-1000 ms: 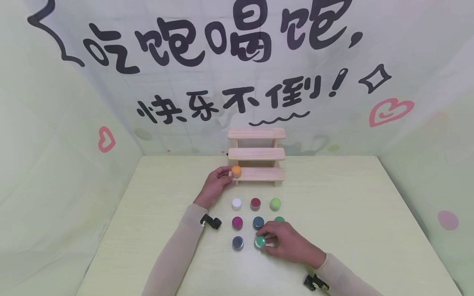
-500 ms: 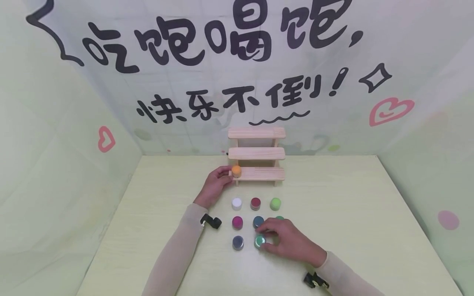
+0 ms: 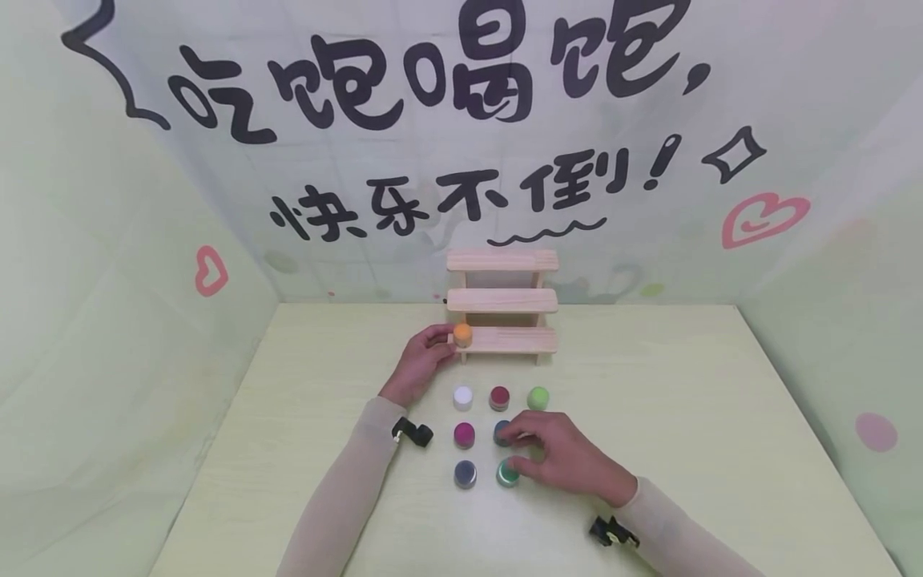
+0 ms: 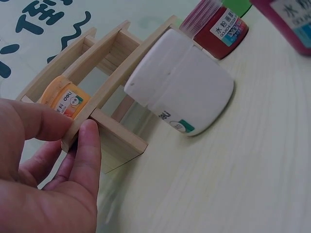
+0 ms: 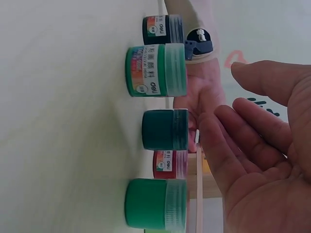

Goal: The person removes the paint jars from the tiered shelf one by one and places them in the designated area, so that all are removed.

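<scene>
My left hand [image 3: 421, 362] pinches the left end of the lowest step of a wooden three-step rack [image 3: 502, 300]. An orange gouache paint jar [image 3: 462, 336] stands on that step beside the fingers; its label shows in the left wrist view. Above the paint jars on the table is my right hand [image 3: 570, 457], holding nothing, fingers loosely bent and thumb apart. Under it are a green jar [image 3: 508, 478] and a dark teal jar [image 5: 164, 129]. In the right wrist view, another green jar [image 5: 146, 204] stands nearby; the hand hides it in the head view.
Remaining paint jars stand in rows before the rack: white [image 3: 463, 397], dark red [image 3: 499, 398], light green [image 3: 538, 398], magenta [image 3: 465, 435] and dark blue [image 3: 465, 474]. A printed cloth [image 3: 360, 264] backs the pale table [image 3: 649, 385].
My right hand has risen off the near green jar and shifted slightly away from me, its fingers spreading. The jars stay in place. My left hand keeps its hold on the rack.
</scene>
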Available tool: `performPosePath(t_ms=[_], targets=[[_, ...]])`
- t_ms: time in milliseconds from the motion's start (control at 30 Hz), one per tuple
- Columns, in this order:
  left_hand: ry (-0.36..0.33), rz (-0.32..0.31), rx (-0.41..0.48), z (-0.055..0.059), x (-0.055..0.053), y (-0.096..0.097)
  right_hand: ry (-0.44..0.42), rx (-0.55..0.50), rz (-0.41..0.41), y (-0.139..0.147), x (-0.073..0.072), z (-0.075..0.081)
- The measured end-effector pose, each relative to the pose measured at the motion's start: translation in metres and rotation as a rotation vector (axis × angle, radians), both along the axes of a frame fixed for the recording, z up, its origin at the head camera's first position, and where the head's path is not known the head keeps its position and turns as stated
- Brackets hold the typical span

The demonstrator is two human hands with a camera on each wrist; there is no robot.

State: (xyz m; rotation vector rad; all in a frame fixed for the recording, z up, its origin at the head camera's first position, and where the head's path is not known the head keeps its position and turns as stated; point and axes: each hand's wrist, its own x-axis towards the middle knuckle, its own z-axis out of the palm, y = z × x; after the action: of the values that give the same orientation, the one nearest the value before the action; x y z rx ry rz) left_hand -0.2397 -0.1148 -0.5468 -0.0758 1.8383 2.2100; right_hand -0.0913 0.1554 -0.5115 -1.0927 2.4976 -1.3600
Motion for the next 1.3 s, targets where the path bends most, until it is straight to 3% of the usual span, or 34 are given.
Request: performPosePath(t_ms=[467, 767, 1300], targets=[[0.009, -0.007, -0.023, 0.0, 0.001, 0.001, -0.082, -0.081, -0.048, -0.005, -0.026, 0.013], [0.012, -0.001, -0.022, -0.001, 0.002, 0.001, -0.082, -0.117, -0.086, -0.012, -0.043, 0.025], [0.018, -0.017, -0.024, 0.0, 0.002, 0.0, -0.083, -0.081, -0.234, -0.031, -0.084, 0.04]])
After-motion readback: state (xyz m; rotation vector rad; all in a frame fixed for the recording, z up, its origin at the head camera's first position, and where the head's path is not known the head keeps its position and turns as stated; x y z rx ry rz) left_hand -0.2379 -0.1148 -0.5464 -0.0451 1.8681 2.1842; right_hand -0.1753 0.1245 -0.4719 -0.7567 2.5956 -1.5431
